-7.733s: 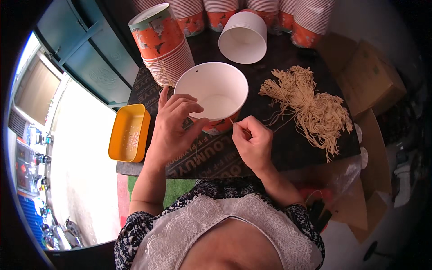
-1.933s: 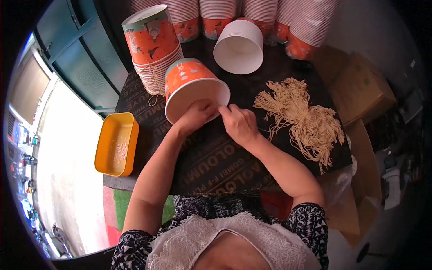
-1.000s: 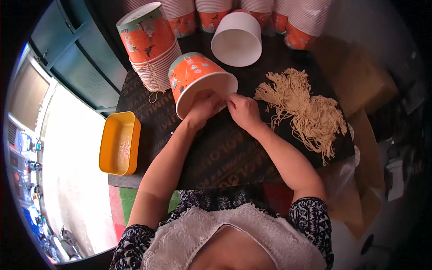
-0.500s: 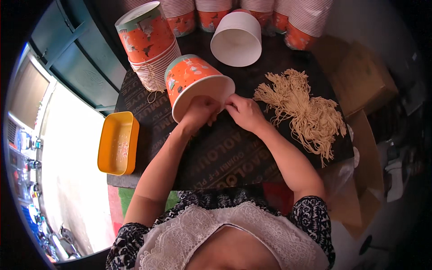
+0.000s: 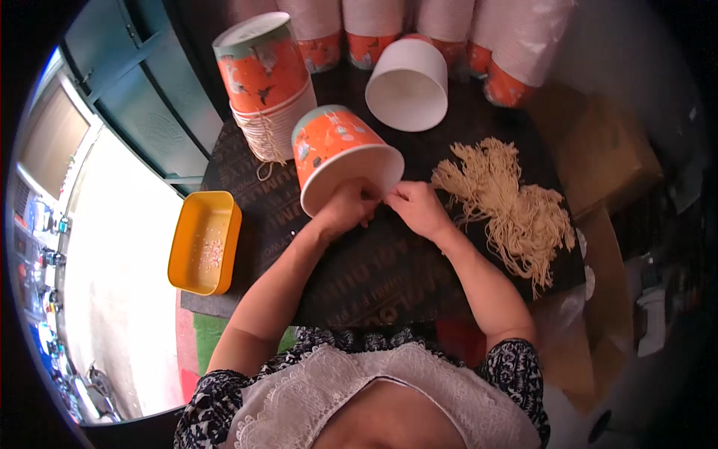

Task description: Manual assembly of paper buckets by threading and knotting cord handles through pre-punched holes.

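Note:
An orange paper bucket (image 5: 336,138) with a printed pattern lies tilted on the dark table, its white mouth facing me. My left hand (image 5: 350,206) reaches into that mouth with curled fingers; what they hold, if anything, is hidden. Close by the bucket's right rim, my right hand (image 5: 415,206) is closed in a pinch. Whatever sits between its fingertips is too small to make out. To the right of that hand lies a loose bundle of beige cords (image 5: 516,209).
A stack of orange buckets (image 5: 262,75), with cord hanging on its side, stands at the back left. One white-walled bucket (image 5: 407,93) faces me behind my hands. A yellow tub (image 5: 230,251) holding small bits sits left. More bucket stacks (image 5: 370,26) line the back; cardboard (image 5: 606,157) stands right.
The whole view has shifted slightly, so the table things appear lower. My hands stay at the bucket's mouth, the right one now slightly off the rim.

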### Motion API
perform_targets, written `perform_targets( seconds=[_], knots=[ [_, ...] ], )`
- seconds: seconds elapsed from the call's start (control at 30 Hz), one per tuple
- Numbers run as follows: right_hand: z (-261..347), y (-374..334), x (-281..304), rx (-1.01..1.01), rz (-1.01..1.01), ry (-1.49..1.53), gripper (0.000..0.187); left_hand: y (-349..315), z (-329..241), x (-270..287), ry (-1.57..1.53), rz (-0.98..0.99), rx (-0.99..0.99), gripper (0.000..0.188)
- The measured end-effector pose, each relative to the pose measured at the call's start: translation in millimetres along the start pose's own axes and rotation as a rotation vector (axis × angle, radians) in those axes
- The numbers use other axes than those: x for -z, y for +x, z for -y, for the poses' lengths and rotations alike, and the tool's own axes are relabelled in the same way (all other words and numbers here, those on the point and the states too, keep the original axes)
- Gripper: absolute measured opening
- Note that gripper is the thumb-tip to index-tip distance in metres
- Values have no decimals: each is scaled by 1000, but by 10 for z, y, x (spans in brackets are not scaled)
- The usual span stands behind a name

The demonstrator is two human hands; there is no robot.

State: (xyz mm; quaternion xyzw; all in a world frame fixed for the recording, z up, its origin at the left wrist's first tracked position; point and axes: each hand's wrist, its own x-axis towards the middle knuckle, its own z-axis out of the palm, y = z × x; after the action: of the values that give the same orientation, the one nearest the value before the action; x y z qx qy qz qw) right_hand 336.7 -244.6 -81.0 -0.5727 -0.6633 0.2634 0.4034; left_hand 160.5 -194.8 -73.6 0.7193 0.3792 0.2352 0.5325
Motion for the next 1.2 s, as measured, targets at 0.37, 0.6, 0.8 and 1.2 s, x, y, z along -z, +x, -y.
perform_targets(
  seconds=[0.37,0.6,0.8,1.2],
  knots=[
    [156,-59,-88,91,-79,91,17,-33,11,-42,32,-70,11,15],
    [220,-68,-63,-136,44,225,23,-43,19,-34,-20,-118,0,15],
    [43,-38,-133,-3,-3,-18,28,-32,107,-30,-91,-42,-83,11],
    [-30,58,-65,57,-21,-3,27,28,109,27,-157,3,-141,9]
  ],
)
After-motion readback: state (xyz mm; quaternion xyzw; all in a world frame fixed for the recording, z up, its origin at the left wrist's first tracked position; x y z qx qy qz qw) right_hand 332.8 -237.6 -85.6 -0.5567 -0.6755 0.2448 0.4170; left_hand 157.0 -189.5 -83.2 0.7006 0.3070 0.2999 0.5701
